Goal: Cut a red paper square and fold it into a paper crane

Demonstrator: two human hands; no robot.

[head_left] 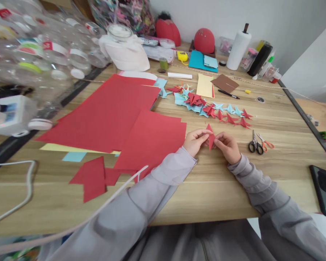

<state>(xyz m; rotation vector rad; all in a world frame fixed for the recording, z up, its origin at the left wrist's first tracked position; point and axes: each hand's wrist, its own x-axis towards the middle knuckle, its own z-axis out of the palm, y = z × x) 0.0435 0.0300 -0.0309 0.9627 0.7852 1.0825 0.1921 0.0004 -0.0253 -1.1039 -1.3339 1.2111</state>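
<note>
A small folded red paper piece (210, 137) stands pointed between both my hands, just above the wooden table (212, 188). My left hand (195, 141) pinches its left side with fingers closed. On the other side my right hand (228, 146) pinches it too. Both arms wear grey sleeves. Beyond the hands lies a row of several finished red and blue folded paper shapes (209, 107).
Large red paper sheets (111, 112) cover the table's left, with red offcuts (93, 177) near the front edge. Scissors (256, 144) lie right of my hands, a black phone (324, 190) at the right edge. Plastic bottles (43, 47), a paper towel roll (238, 49) and a pen (228, 94) stand farther back.
</note>
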